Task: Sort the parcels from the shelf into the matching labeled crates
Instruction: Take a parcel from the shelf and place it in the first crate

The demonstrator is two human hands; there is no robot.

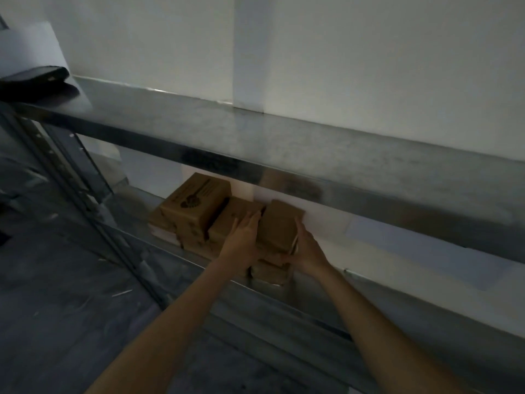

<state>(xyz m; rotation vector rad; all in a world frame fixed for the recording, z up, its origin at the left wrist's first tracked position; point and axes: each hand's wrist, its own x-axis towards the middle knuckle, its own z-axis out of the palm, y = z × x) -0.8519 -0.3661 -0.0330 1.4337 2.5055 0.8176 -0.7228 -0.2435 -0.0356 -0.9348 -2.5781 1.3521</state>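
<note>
Holding one brown parcel [279, 227] between them, the two hands are near the middle of the frame. The left hand [243, 238] lies flat against the parcel's left side, with its fingers straight. The right hand [308, 251] wraps around the right side and the near end, with its thumb tucked under. The parcel is tipped up. Its near end is at the hands and its long side points away, toward the wall [369, 66]. Both hands look just as close to it, one on each side, so I think a pull straight back toward the person would bring it out.

Under it sits a short stack of parcels [270, 273] on the lower shelf [270, 305]. Just to the left are a middle parcel [233, 216] and a bigger printed box [196, 199], close together. The upper shelf [284, 149] crosses the frame just above, so the parcel may bump it if lifted high. A black thing [34, 78] rests in the upper left. No crates show, and I cannot read any label.
</note>
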